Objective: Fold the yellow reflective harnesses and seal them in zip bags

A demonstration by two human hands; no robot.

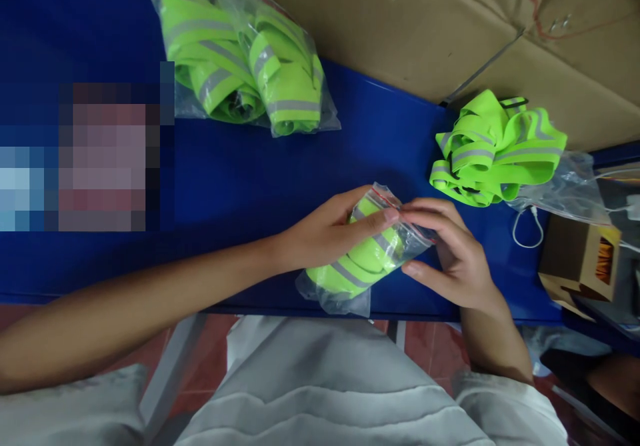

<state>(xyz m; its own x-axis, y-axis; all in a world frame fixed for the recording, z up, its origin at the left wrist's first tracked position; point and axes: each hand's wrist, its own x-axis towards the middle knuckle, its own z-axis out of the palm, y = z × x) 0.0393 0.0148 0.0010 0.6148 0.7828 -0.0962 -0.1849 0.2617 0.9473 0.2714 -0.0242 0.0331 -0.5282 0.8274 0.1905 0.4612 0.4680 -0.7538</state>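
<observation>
A clear zip bag (357,259) with rolled neon-green reflective strap inside lies tilted near the table's front edge. My left hand (333,229) grips it from the left, the thumb laid over the bag near its red-lined seal. At the seal's right end is my right hand (453,253), its fingertips at the bag's edge and its thumb held apart below; whether it pinches the plastic is hard to tell. Two more filled bags, one (207,59) beside the other (287,73), lie at the back left. A loose heap of green straps (495,146) sits at the right.
Blue table (240,186) under everything, brown cardboard (450,46) along its back. At the right are an empty-looking plastic bag (570,186), a white cable (529,229) and an open cardboard box (577,259). Part of a person's limb (615,383) shows at the lower right.
</observation>
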